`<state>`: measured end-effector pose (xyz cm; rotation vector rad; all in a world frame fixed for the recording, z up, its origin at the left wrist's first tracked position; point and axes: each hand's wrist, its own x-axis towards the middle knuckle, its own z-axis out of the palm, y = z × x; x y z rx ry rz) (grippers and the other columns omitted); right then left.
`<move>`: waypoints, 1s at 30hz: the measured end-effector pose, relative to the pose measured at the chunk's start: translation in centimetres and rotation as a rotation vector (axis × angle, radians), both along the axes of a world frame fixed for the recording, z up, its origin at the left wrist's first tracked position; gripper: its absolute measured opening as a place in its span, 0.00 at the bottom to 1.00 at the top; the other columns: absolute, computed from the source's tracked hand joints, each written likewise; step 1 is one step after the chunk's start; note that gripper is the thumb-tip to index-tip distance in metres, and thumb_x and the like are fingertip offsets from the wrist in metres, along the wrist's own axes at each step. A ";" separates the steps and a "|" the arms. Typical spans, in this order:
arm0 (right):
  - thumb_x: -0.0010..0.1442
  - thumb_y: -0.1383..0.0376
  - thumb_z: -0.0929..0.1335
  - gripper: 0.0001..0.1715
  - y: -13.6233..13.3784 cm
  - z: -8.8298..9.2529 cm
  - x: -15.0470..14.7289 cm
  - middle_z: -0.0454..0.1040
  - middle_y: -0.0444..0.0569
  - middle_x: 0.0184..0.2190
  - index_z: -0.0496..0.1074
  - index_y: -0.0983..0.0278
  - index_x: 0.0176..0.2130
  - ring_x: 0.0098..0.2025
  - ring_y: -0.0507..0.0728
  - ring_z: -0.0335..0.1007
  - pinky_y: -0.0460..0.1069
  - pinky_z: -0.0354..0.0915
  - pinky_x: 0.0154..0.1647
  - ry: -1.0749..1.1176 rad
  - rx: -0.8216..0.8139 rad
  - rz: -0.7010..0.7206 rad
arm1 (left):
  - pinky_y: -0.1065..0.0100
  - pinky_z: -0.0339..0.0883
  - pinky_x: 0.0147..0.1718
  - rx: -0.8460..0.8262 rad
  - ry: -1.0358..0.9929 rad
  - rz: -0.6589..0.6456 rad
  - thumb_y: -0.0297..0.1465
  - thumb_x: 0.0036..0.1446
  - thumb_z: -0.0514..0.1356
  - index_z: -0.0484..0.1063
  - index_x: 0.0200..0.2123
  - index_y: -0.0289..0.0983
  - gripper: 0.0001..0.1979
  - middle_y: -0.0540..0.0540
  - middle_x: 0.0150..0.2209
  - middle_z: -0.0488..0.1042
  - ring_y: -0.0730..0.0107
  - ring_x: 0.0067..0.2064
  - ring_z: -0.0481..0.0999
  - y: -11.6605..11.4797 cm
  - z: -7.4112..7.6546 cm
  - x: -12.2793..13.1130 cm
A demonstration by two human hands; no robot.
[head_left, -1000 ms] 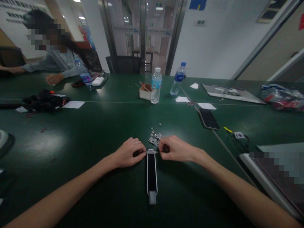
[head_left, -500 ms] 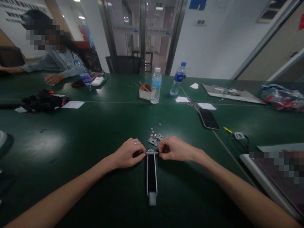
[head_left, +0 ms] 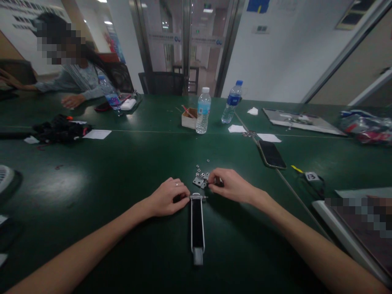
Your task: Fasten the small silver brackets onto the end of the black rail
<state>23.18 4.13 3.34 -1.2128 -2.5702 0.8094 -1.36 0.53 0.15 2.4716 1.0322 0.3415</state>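
A long narrow piece with a black middle and pale metal rails (head_left: 197, 224) lies on the green table, pointing away from me. A thin metal rod (head_left: 200, 197) crosses its far end and sticks out to the right. My left hand (head_left: 170, 197) pinches the rod's left end between thumb and finger. Just beyond, small flat metal plates (head_left: 198, 181) with holes lie among several loose nuts (head_left: 197, 166). My right hand (head_left: 231, 184) is at the right side of these plates, fingers pinched together. Whatever those fingertips hold is too small to make out.
A clear water bottle (head_left: 203, 111) stands beside a small box (head_left: 189, 119), with another bottle (head_left: 232, 102) behind. A phone (head_left: 271, 154) lies to the right, near a tagged cord (head_left: 311, 176). A person (head_left: 82, 81) sits across the table at the left.
My right hand has left the rod's right end and moved up to the metal plates, baring the rod's tip. My left hand stays on the rod. The view has shifted slightly.
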 end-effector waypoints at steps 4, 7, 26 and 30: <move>0.58 0.61 0.67 0.13 0.3 -1.4 0.0 0.70 0.53 0.41 0.69 0.65 0.42 0.40 0.57 0.66 0.52 0.64 0.38 -0.059 0.126 -0.147 | 0.66 0.57 0.36 -0.006 0.003 0.000 0.30 0.61 0.55 0.72 0.36 0.36 0.06 0.47 0.33 0.71 0.66 0.36 0.68 0.1 -0.2 -0.1; 0.58 0.59 0.66 0.18 0.5 -2.5 0.1 0.69 0.54 0.43 0.68 0.65 0.46 0.43 0.58 0.65 0.53 0.64 0.40 -0.066 0.113 -0.173 | 0.66 0.57 0.36 -0.011 0.000 -0.003 0.30 0.61 0.55 0.72 0.36 0.35 0.07 0.47 0.33 0.71 0.66 0.36 0.68 0.1 -0.2 -0.1; 0.58 0.60 0.65 0.16 3.1 -4.2 2.5 0.67 0.57 0.42 0.68 0.67 0.43 0.44 0.61 0.61 0.55 0.61 0.45 -0.060 0.302 -0.294 | 0.65 0.57 0.36 -0.007 -0.015 -0.001 0.30 0.60 0.55 0.72 0.35 0.35 0.07 0.47 0.32 0.71 0.66 0.35 0.67 0.1 -0.1 0.0; 0.59 0.62 0.65 0.13 2.2 -3.3 1.8 0.68 0.56 0.42 0.70 0.64 0.43 0.45 0.62 0.60 0.56 0.60 0.44 -0.080 0.339 -0.129 | 0.65 0.57 0.36 -0.010 -0.006 -0.007 0.31 0.61 0.55 0.72 0.36 0.35 0.07 0.47 0.33 0.71 0.66 0.36 0.67 0.1 -0.2 -0.1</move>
